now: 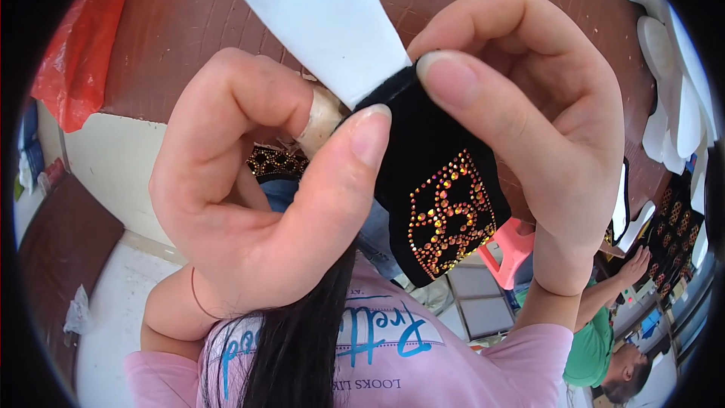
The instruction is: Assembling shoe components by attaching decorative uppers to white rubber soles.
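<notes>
A black fabric slipper upper [438, 132] with orange-gold rhinestones hangs between my two hands. Its upper edge meets the narrow end of a flat white insole-like piece [321, 19], which slants up to the top of the view. My left hand [249, 219] is closed, thumb and index finger pinching the left corner of that edge; pale tape wraps the index finger. At the right corner, my right hand [551, 121] is closed in a pinch, thumb on the fabric. Another rhinestone-patterned black piece [276, 162] partly shows behind my left hand.
Beyond my hands lies a reddish-brown table [204, 15] with a red plastic bag [87, 38] at its left. White insole-shaped pieces [664, 83] are stacked along the right. A person in green [593, 347] reaches toward black rhinestone pieces [668, 234]; a pink stool [512, 249] stands nearby.
</notes>
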Tool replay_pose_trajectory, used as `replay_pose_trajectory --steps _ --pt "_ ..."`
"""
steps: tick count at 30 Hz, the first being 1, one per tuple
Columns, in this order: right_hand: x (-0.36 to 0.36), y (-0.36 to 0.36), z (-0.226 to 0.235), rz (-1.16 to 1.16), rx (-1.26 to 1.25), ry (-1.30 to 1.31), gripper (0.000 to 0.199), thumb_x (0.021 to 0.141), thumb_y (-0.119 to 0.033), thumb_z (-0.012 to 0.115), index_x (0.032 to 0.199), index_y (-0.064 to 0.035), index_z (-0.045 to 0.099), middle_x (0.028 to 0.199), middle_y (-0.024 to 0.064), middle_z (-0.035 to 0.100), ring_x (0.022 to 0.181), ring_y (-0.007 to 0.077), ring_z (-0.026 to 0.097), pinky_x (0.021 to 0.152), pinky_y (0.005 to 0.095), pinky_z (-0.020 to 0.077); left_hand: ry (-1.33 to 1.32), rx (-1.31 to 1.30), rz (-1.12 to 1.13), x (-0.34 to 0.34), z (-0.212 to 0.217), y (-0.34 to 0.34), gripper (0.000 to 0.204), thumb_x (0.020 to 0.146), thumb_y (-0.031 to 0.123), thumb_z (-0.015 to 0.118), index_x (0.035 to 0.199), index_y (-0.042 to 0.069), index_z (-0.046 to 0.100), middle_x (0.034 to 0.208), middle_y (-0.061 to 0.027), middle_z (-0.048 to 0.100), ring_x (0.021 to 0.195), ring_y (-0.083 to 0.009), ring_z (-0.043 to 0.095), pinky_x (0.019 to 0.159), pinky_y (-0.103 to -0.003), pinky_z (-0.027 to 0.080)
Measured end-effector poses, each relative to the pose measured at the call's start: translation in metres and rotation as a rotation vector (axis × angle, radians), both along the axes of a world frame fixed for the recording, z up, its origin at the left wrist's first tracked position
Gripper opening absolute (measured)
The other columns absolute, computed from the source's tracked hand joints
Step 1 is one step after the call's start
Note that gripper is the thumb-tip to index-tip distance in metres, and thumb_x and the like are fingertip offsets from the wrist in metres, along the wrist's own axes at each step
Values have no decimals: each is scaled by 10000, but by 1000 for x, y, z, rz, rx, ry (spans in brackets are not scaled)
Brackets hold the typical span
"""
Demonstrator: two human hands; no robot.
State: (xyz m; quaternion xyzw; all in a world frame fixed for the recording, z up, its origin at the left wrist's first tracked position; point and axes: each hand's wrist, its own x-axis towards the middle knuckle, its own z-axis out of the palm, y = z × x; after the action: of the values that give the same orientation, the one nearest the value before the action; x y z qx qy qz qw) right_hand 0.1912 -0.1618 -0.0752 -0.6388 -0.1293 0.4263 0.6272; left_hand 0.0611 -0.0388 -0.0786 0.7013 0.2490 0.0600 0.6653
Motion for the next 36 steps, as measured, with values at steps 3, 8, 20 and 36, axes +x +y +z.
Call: replay_pose_trajectory --steps 3,8,20,36 --pt "0 -2 0 12 -8 -34 119 858 -20 584 962 28 618 847 77 648 696 80 560 669 158 433 -24 -14 9 -2 -2 -1 14 891 64 477 891 51 475 896 -47 530 783 -96 431 745 -208 352" --pt "3 -5 -3 69 -30 -139 121 887 -40 561 964 28 624 850 77 654 687 76 567 656 155 438 -201 -40 7 -4 -14 0 101 913 103 427 945 32 491 922 -68 536 823 -115 444 775 -227 356" --pt "-5 -4 -5 78 -60 -316 151 892 -54 573 993 41 633 874 88 668 729 98 598 697 176 465 -440 245 -148 -24 -41 6 318 896 72 409 1207 8 408 1059 -155 565 877 -202 525 816 -286 415" --pt "-31 -45 -3 -326 52 -445 223 870 -3 568 1082 45 613 944 101 664 837 117 602 794 199 458 -102 -83 0 -22 -19 -19 255 898 89 455 1134 -6 465 839 -96 565 661 -125 500 643 -230 413"
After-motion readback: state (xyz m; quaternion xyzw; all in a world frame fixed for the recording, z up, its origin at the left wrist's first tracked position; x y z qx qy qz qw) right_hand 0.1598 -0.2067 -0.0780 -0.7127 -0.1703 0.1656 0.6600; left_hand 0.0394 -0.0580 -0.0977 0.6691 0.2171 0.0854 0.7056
